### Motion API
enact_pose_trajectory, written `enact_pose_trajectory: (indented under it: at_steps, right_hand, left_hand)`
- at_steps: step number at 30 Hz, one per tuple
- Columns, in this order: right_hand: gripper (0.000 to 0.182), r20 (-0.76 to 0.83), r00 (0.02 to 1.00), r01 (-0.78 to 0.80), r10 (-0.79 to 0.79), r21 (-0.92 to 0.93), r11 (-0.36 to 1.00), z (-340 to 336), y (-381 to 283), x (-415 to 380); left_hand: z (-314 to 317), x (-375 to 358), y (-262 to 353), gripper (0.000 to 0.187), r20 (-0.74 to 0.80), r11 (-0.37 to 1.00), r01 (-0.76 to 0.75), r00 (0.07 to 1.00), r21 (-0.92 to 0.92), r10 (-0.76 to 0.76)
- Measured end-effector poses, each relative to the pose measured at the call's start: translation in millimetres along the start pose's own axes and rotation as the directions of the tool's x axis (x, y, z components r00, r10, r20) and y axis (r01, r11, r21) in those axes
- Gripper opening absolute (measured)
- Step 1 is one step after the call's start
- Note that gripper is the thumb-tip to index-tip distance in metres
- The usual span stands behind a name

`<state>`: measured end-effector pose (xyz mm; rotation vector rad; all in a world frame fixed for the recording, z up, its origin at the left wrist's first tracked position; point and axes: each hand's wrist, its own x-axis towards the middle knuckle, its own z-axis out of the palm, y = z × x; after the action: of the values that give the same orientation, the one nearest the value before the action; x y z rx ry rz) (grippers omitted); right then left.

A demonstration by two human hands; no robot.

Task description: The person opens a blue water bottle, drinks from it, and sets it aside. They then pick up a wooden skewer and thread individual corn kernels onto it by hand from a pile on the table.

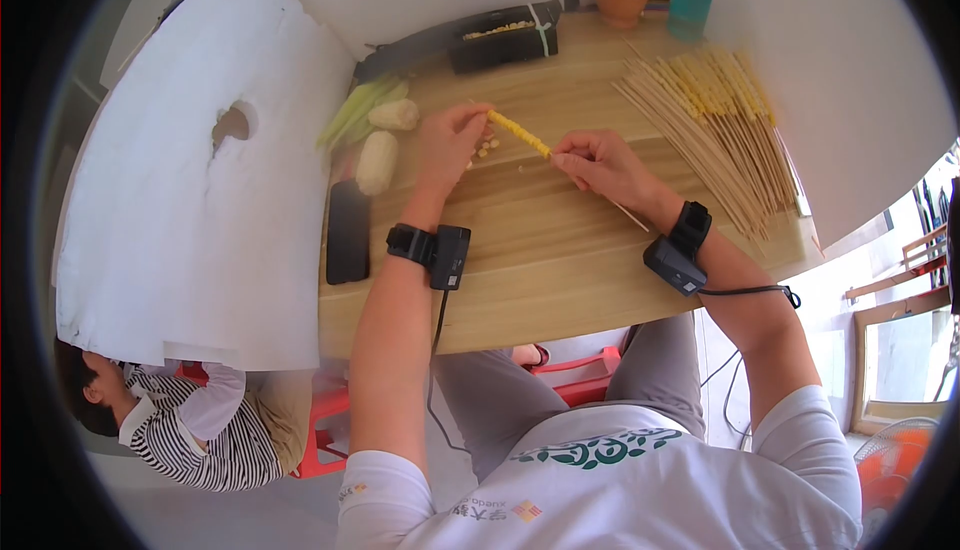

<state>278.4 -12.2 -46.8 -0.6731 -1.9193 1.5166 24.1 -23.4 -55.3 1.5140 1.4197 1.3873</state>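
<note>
A wooden skewer threaded with yellow corn kernels slants across the space between my hands, over the table. My left hand is closed, thumb and fingers pinching at the skewer's upper left end. Just below the kernel row, my right hand grips the bare stick, whose thin tail sticks out under the palm toward the wrist. Several loose corn kernels lie on the wood beside my left fingers. Left of that hand are a pale corn cob and a shorter cob piece.
Green husks and a dark flat phone-like slab lie at left. A black box of kernels, a clay pot and a blue bottle stand behind. Kernel-topped skewers and bare sticks lie at right. Another person sits beyond the white partition.
</note>
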Motion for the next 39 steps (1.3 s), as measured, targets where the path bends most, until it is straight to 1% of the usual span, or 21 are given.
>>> enact_pose_trajectory:
  at_steps: [2,4,7,9,10,12,14,15,17,18,20,23,27,29,30,32,33,35,36,38,39]
  right_hand:
    - [0.017,-0.025,1.0,0.008,-0.007,0.02,1.0,0.4,1.3,2.9]
    - [0.018,-0.052,0.998,0.026,-0.024,0.038,0.999,4.1,3.9,0.4]
    - [0.017,0.001,1.0,-0.023,0.023,0.059,0.998,-2.3,-5.9,2.6]
    - [0.015,-0.043,0.995,-0.083,0.086,0.083,0.993,0.4,-4.8,0.8]
    - [0.015,-0.039,0.994,-0.095,0.099,0.089,0.992,1.0,-1.1,-0.2]
    - [0.014,-0.144,0.985,-0.084,0.096,0.087,0.993,-1.4,4.5,4.7]
    - [0.014,-0.164,0.981,-0.09,0.106,0.102,0.991,-1.8,4.7,3.9]
    - [0.014,-0.182,0.977,-0.089,0.109,0.112,0.99,-2.1,2.8,3.4]
    - [0.014,-0.176,0.977,-0.104,0.119,0.092,0.99,-1.9,-2.4,1.8]
    - [0.014,-0.168,0.978,-0.117,0.128,0.071,0.991,-1.8,-4.0,1.9]
    - [0.013,-0.161,0.979,-0.112,0.122,0.067,0.991,-1.9,-2.4,2.3]
    - [0.013,-0.149,0.982,-0.109,0.118,0.067,0.992,-1.2,-0.7,2.6]
    - [0.013,-0.13,0.984,-0.116,0.125,0.078,0.99,0.5,-1.9,2.1]
    - [0.012,-0.124,0.985,-0.111,0.119,0.076,0.991,1.1,-2.9,2.0]
    - [0.012,-0.117,0.987,-0.105,0.113,0.075,0.992,1.1,-3.3,1.9]
    - [0.013,-0.107,0.988,-0.108,0.115,0.065,0.992,0.9,-4.2,1.5]
    - [0.013,-0.098,0.988,-0.111,0.116,0.057,0.992,0.8,-4.8,1.6]
    - [0.013,-0.093,0.99,-0.104,0.108,0.047,0.993,0.0,-2.9,2.0]
    - [0.014,-0.091,0.991,-0.099,0.102,0.04,0.994,-0.1,-2.4,2.1]
    - [0.015,-0.093,0.991,-0.096,0.099,0.035,0.995,0.1,-3.8,1.6]
    - [0.016,-0.095,0.991,-0.095,0.097,0.029,0.995,0.3,-4.3,1.3]
  left_hand:
    - [-0.8,0.0,-3.8,0.02,-0.003,0.999,-0.04,0.999,0.002,0.04]
    - [1.0,-7.9,-4.8,0.021,0.007,1.0,-0.01,1.0,-0.003,0.01]
    - [-2.5,3.7,4.4,0.022,0.011,1.0,-0.029,1.0,-0.005,0.029]
    - [-0.3,-0.6,5.3,0.022,0.019,1.0,-0.007,1.0,-0.007,0.007]
    - [-1.0,-2.4,7.3,0.021,-0.025,1.0,-0.001,1.0,0.011,0.001]
    - [-3.7,-2.4,6.4,0.019,-0.068,0.999,0.009,0.998,0.032,-0.007]
    - [-6.1,0.1,3.1,0.016,-0.127,0.971,-0.091,0.984,0.22,0.121]
    - [-9.1,2.2,-3.3,0.016,-0.125,0.971,-0.091,0.985,0.219,0.12]
    - [-14.2,4.9,-19.0,0.015,-0.011,0.868,-0.132,0.988,0.478,0.156]
    - [-13.0,4.1,-16.6,0.015,-0.01,0.868,-0.133,0.988,0.478,0.156]
    - [-10.3,2.0,-12.5,0.016,0.095,0.72,-0.228,0.971,0.655,0.222]
    - [-9.6,2.1,-15.0,0.016,0.072,0.763,-0.177,0.983,0.622,0.17]
    - [-9.9,1.9,-15.5,0.016,0.087,0.781,-0.182,0.983,0.597,0.162]
    - [-7.8,0.2,-11.3,0.016,0.128,0.719,-0.241,0.969,0.652,0.209]
    - [-7.3,0.3,-12.7,0.016,0.126,0.72,-0.24,0.97,0.651,0.21]
    - [-6.9,1.0,-15.2,0.013,0.072,0.834,-0.182,0.983,0.521,0.17]
    - [-8.3,2.1,-18.2,0.013,0.068,0.834,-0.181,0.983,0.521,0.171]
    - [-12.7,5.8,-23.2,0.014,-0.164,0.868,0.004,0.982,0.496,0.09]
    - [-16.9,8.4,-27.0,0.014,-0.165,0.868,0.004,0.982,0.497,0.091]
    - [-25.6,12.8,-34.8,0.016,-0.234,0.953,0.033,0.971,0.302,0.04]
    - [-26.1,12.9,-34.1,0.016,-0.235,0.953,0.033,0.971,0.302,0.041]
